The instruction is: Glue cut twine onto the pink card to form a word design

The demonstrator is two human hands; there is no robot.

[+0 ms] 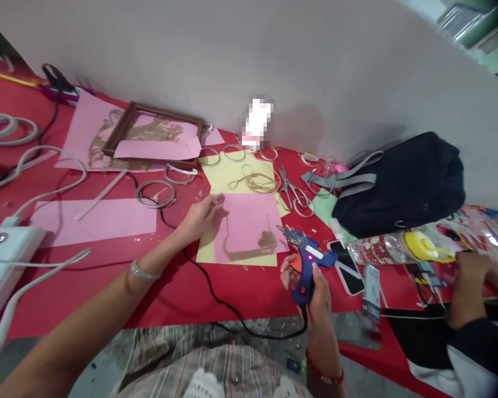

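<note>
My right hand (320, 293) is wrapped round the handle of a blue glue gun (307, 276) with an orange trigger and a lit red light. Its nozzle points left, beside the right edge of a pink sheet of paper (249, 221). Brown twine (249, 255) runs along that sheet's lower part and ends in a coiled patch at the right. At the sheet's upper left corner, my left hand (201, 218) is closed in a pinch. Whatever its fingertips hold is too small to make out. Under the pink sheet lies a yellow sheet (216, 177), with a loose twine bundle (259, 181) above.
Scissors (292, 190) lie right of the twine. A brown frame (120, 130) rests on pink sheets at the back left. A black cord (209, 287) crosses the front. Rightward are a phone (348, 271), a bottle (385, 247), a dark bag (402, 182) and another person's arm (467, 293).
</note>
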